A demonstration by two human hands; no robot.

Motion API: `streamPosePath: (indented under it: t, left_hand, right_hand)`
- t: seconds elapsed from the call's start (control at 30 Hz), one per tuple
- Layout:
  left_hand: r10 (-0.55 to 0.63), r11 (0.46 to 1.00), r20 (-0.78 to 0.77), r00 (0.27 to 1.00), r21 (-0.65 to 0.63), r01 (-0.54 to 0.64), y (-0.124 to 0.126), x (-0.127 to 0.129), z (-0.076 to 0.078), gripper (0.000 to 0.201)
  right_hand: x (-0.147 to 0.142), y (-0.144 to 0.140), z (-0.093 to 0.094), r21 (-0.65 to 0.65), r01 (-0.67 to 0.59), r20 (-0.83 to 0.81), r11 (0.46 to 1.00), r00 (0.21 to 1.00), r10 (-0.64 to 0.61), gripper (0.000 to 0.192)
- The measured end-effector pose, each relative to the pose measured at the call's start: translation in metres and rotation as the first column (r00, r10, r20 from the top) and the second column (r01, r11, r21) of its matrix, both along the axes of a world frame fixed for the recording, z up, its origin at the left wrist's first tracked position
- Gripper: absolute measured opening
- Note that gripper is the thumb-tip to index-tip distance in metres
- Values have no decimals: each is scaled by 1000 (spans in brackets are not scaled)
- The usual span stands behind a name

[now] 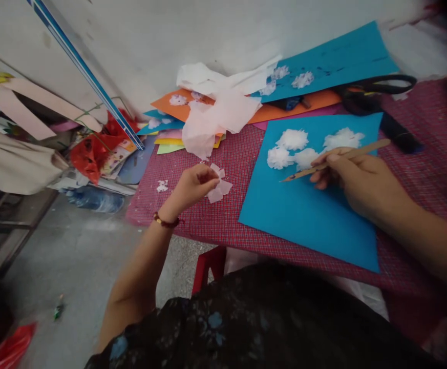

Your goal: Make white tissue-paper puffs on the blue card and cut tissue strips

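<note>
My right hand (357,179) grips a wooden pencil (365,148), its sharpened tip pointing left, just above a blue sheet of paper (300,205). Fluffy white paper tufts (293,139) sit in clusters on the upper part of that sheet, some partly behind my fingers. To the left, my left hand (194,185) is closed, thumb and fingers pinched at small white tissue paper squares (219,192) on the table. Part of these squares is hidden by the fingertips.
Crumpled white tissue (219,113) lies over orange paper (173,105) at the back. Another blue sheet with tufts (338,64) leans by the wall. Black-handled scissors (361,97) rest at the right. White scraps (162,185) lie on the red checked tablecloth (150,205).
</note>
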State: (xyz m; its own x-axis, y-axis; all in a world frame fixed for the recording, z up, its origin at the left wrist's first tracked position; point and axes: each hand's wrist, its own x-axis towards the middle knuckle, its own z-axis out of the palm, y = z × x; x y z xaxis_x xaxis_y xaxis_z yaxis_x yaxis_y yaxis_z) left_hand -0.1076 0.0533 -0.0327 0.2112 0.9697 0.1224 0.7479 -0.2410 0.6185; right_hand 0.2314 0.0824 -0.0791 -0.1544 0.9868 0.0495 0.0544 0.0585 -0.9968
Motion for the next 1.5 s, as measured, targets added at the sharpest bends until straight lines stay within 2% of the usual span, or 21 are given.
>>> streamPosePath:
  t: [0.07,0.13,0.2,0.27,0.4,0.5,0.57,0.63,0.7,0.77,0.83,0.9,0.93,1.0,1.03,1.1,1.17,1.27,1.4,1.5]
  left_hand:
    - [-58,996,-159,986,62,69,-21,0,-3,5]
    - [-74,988,-336,939,105,116,-40,0,-5,10]
    - [-37,984,-511,859,130,120,-53,3,-10,15]
    - [32,985,-617,787,153,79,-61,7,-18,16]
    - [181,972,-633,753,232,-39,-61,16,-37,15]
    - [275,948,-527,804,289,-135,-54,12,-40,14]
    - [327,920,-355,876,330,-210,-45,6,-30,10]
    - [320,886,-174,931,403,-229,-33,3,-12,4]
    - [244,853,-80,966,492,-175,-19,9,12,7]
    - [133,859,-55,990,504,-88,-3,25,35,9]
    - [-8,913,-50,999,408,28,13,47,51,10]
    - [-187,969,-43,981,158,191,31,68,56,12]
    - [-274,962,-17,962,12,274,41,77,54,14]
    - [-396,888,72,915,-224,402,60,88,44,17]
    - [-426,848,118,897,-295,441,69,90,36,18]
    - [-441,802,172,881,-365,473,83,91,20,17]
    - [-429,799,184,884,-378,467,90,89,4,12]
    - [-382,836,166,909,-357,416,91,89,-13,8]
    - [-324,910,121,938,-233,344,88,97,-27,8]
    - [-296,942,81,952,-138,305,88,104,-34,10]
  right_hand:
    - [0,0,2,-4,9,19,1000,1000,-9,22]
    - [-1,0,3,-12,18,42,1000,999,-17,22]
    - [-2,0,3,-15,12,55,1000,998,-11,23]
    - [-2,0,2,-2,8,53,1000,999,-8,23]
    - [-2,1,-2,27,22,35,999,999,-23,21]
    - [-2,1,-4,27,14,-3,1000,1000,-14,16]
    - [-2,1,-5,40,16,-13,999,1000,-15,16]
    - [-3,3,-4,60,18,4,998,1000,-19,16]
    - [-4,4,-2,67,24,37,997,999,-27,15]
    - [-5,6,0,64,30,63,998,997,-34,14]
    - [-6,6,1,57,33,62,998,997,-36,14]
    - [-7,7,1,38,46,35,998,998,-47,14]
    - [-7,7,0,25,52,18,998,998,-53,14]
    - [-7,8,-2,5,70,-10,998,998,-70,15]
    - [-7,8,-2,0,79,-14,997,997,-79,15]
    - [-7,9,-2,-5,92,-8,996,996,-92,15]
    - [-7,9,-1,-12,99,5,995,995,-99,16]
    - [-8,10,0,-20,90,8,996,996,-90,15]
    - [-8,10,-1,-44,80,-25,996,996,-81,14]
    - [-6,8,0,-49,107,-65,993,992,-110,15]
